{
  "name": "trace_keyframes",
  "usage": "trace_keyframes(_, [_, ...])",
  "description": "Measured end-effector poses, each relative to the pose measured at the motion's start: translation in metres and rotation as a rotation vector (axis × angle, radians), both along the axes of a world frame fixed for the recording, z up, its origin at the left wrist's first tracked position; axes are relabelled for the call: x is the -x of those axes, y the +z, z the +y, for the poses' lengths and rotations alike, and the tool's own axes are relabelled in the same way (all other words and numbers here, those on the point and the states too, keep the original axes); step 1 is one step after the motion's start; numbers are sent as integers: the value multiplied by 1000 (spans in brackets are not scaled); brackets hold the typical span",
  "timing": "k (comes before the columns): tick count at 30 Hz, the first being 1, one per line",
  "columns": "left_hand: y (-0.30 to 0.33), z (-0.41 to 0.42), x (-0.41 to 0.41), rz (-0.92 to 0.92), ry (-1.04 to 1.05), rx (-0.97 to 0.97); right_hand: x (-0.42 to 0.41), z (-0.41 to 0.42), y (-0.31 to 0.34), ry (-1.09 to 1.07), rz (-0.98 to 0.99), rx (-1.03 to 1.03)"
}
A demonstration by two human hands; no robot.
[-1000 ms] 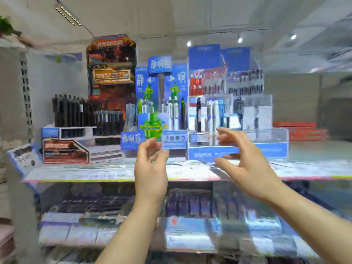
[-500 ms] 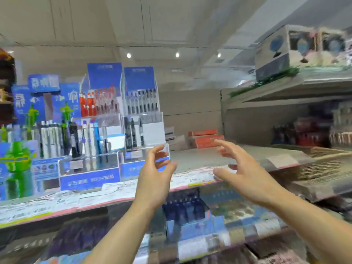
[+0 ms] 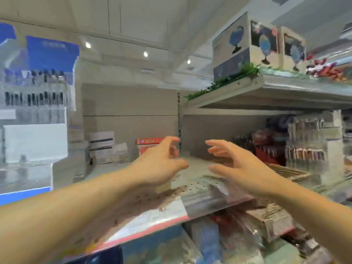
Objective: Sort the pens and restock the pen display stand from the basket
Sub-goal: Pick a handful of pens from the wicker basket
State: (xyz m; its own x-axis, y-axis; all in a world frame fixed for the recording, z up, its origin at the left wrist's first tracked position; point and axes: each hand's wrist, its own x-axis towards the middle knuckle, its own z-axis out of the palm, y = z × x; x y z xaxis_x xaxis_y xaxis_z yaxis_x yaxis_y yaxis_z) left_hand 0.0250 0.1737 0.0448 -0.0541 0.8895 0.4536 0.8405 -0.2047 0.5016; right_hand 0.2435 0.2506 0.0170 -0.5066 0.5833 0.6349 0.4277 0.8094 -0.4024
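Both empty hands [image 3: 200, 164] now nearer wicker basket [image 3: 289, 173].

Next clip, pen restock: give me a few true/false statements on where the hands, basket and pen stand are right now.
1. Both hands are empty. True: the left hand and right hand hold nothing.
2. The wicker basket lies right of the right hand. True.
3. The pen stand is at the right edge. False: it is at the far left.
4. The left hand grips a pen. False: its fingers are loosely spread over the shelf.
5. Globe boxes sit on the upper shelf. True.
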Motion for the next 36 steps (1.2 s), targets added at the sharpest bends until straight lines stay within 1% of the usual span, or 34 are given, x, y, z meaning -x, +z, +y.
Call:
trace_keyframes(5, [3, 91, -30, 119, -9, 58, -48, 76, 6, -67, 8, 46])
trace_keyframes(10, [-6, 155, -72, 266, 4, 129, -105, 144, 9, -97, -42, 97])
trace_keyframes(13, [-10, 188, -97, 340, 33, 138, -130, 186, 12, -75, -56, 110])
trace_keyframes(15, [-15, 208, -116, 387, 69, 161, -142, 213, 12, -57, -138, 115])
trace_keyframes(18, [-23, 244, -144, 506, 144, 236, -160, 251, 6, 13, -356, 180])
trace_keyframes(21, [-26, 283, -172, 579, 193, 338, -175, 284, 6, 101, -533, 213])
trace_keyframes(24, [-37, 316, -191, 688, 167, 485, -178, 314, 12, 183, -587, 179])
trace_keyframes(27, [-45, 336, -194, 793, 247, 580, -165, 338, 16, 254, -679, 136])
trace_keyframes(29, [-47, 344, -189, 817, 295, 597, -151, 354, 18, 295, -744, 135])
trace_keyframes(31, [-48, 350, -183, 811, 266, 659, -138, 368, 19, 343, -759, 177])
trace_keyframes(34, [-48, 360, -171, 793, 194, 779, -120, 388, 10, 425, -708, 245])
trace_keyframes(36, [-50, 371, -163, 721, 139, 854, -109, 401, 0, 474, -681, 284])
